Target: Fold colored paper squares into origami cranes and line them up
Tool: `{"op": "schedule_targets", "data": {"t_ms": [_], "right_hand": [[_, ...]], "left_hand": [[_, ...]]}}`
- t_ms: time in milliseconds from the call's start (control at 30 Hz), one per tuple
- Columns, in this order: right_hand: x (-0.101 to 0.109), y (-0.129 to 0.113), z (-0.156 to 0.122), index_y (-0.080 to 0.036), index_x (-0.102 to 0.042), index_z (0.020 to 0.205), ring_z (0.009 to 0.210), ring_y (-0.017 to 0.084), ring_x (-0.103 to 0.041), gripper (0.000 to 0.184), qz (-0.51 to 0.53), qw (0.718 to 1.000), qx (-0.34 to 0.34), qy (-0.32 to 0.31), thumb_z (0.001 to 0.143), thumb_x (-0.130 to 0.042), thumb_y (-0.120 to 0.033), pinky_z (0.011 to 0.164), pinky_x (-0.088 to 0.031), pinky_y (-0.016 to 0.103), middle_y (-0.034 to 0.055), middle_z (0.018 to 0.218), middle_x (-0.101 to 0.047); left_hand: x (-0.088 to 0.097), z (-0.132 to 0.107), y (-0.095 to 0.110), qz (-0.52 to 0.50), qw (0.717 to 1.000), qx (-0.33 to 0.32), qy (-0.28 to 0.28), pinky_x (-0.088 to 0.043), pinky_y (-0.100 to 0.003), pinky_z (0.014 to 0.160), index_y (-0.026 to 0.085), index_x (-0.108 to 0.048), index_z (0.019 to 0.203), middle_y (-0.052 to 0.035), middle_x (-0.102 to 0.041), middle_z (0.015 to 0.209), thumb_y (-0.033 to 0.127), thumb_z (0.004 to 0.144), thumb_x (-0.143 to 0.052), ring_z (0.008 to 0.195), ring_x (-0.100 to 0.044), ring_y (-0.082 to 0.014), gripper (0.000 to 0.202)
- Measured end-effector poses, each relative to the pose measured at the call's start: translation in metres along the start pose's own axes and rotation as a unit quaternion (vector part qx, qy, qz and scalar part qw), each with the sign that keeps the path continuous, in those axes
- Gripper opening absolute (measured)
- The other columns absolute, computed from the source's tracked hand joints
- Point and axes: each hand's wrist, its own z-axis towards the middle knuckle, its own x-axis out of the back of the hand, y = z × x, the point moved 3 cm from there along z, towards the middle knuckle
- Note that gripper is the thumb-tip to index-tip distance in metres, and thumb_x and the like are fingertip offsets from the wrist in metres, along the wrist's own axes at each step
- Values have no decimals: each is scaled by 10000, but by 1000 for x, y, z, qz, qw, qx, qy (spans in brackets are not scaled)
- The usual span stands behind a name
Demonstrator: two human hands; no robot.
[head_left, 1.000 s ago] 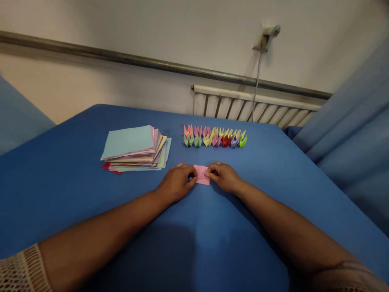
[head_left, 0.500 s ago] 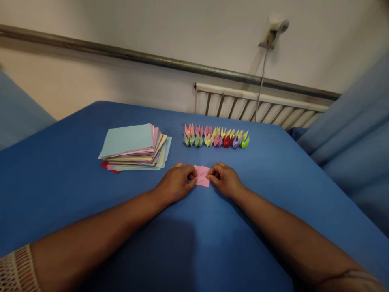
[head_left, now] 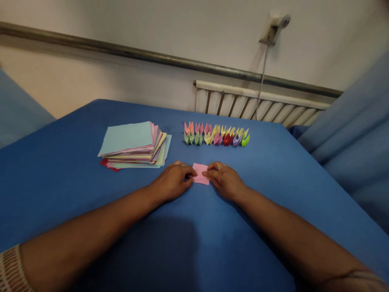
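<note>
A small folded piece of pink paper [head_left: 201, 178] lies flat on the blue table [head_left: 243, 235] between my hands. At its left edge, my left hand [head_left: 175, 180] pinches the paper with thumb and forefinger. My right hand [head_left: 226, 179] grips the right side, its forefinger pressed across the top face and the thumb hidden beneath the fingers. Beyond my hands stand two rows of folded paper cranes [head_left: 217, 139] in several colours. To the left sits a thick stack of coloured paper sheets [head_left: 127, 138], a light blue one on top.
Behind the table are a white radiator [head_left: 234, 97] and a metal pipe [head_left: 152, 54] along the wall. A cord [head_left: 261, 81] hangs from a wall socket [head_left: 273, 29]. Blue curtains [head_left: 361, 121] hang at the right and at the far left.
My right forefinger has slid left over the pink paper, which now looks flatter, with its upper flap lying down. My left hand has shifted slightly left. Cranes and stack stay put.
</note>
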Motion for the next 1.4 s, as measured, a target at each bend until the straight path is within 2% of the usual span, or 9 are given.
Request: {"op": "schedule_targets", "data": {"t_ms": [233,333,433,600,900,1067,1167,1267,1400], "right_hand": [[1,-2,-1,-224,-679,1116,925,187,-553,304,-5,1000,10,-6,956,-427,-283,819,-445,304,88,1065,-602],[2,-2,-1,-224,-683,1104,921,194,-547,300,-4,1000,12,-4,956,-429,-282,819,-441,317,94,1059,-603],[2,-3,-1,-237,-682,1112,930,200,-542,289,-6,1000,11,-6,944,-448,-260,821,-439,326,92,1067,-602],[1,-2,-1,-247,-673,1137,955,204,-540,298,-2,1000,12,-7,926,-464,-222,833,-445,339,91,1092,-598],[-2,4,-1,-241,-673,1134,970,196,-550,284,22,1000,7,7,928,-477,-237,849,-451,337,86,1090,-602],[-2,3,-1,-233,-675,1126,993,199,-549,272,33,999,1,14,915,-506,-217,867,-448,352,90,1093,-606],[-3,5,-1,-251,-677,1110,1102,226,-518,249,27,999,-9,27,904,-537,-246,922,-422,409,96,1224,-569],[-5,6,-1,-260,-664,1114,1178,238,-485,244,24,999,-19,29,914,-525,-279,963,-392,450,88,1317,-531],[-4,4,0,-248,-649,1128,1141,221,-502,250,25,999,-4,21,916,-519,-267,958,-400,415,75,1251,-581]], "left_hand": [[9,5,-22,-62,996,55,-38,-463,-284,779,212,-726,911,-13,-723,885,263,816,-526,841,-633,-177,227],[9,9,-26,-84,994,76,-1,-462,-283,760,201,-717,901,-6,-722,858,277,824,-523,795,-635,-163,222],[5,9,-19,-86,995,47,36,-451,-307,816,197,-701,898,-12,-710,851,321,812,-572,840,-615,-172,198],[-3,6,-7,-47,999,-15,2,-414,-337,878,213,-690,911,-20,-694,894,320,801,-624,914,-578,-191,167],[1,10,-14,-94,995,-13,-39,-408,-285,841,212,-696,844,10,-686,820,292,855,-539,848,-580,-154,176],[2,8,-11,-52,998,-22,-33,-408,-298,817,212,-692,863,-1,-681,824,285,791,-630,873,-567,-178,120],[2,6,-6,-2,998,-50,-27,-397,-326,842,210,-687,885,-13,-672,834,261,833,-585,855,-564,-179,125],[2,3,2,57,995,-78,-18,-386,-353,869,207,-680,947,-37,-661,883,258,885,-527,880,-560,-193,173],[1,-1,11,80,991,-109,4,-374,-351,912,216,-629,1092,-53,-640,1072,202,931,-439,1009,-536,-204,250]]}}
